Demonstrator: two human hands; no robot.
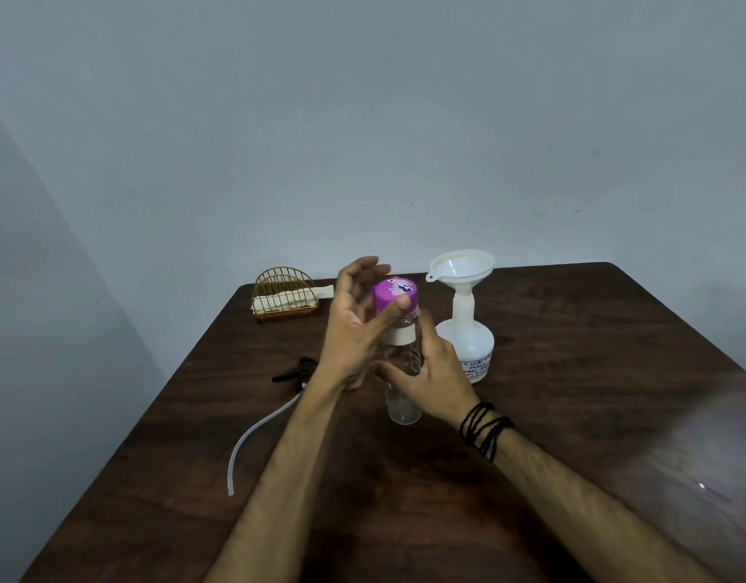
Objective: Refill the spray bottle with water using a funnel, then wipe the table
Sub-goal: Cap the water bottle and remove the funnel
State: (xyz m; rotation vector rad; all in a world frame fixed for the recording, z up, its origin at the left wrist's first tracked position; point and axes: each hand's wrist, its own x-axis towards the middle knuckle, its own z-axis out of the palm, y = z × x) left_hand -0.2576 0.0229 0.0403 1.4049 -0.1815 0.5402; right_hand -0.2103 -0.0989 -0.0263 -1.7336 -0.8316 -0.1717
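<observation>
A clear water bottle (402,408) with a purple cap (394,293) stands upright at the middle of the dark wooden table (573,372). My right hand (430,378) grips the bottle's body from the right. My left hand (354,326) is at the cap, thumb pressed on its front and fingers spread behind it. A white spray bottle (468,342) stands just behind and to the right, with a white funnel (461,267) seated in its neck. The black spray head (293,369) with its white dip tube (257,431) lies on the table to the left.
A gold wire holder (285,298) with a pale folded cloth (287,300) in it sits at the table's far left edge, against the grey wall. A glare patch covers the table's right front corner.
</observation>
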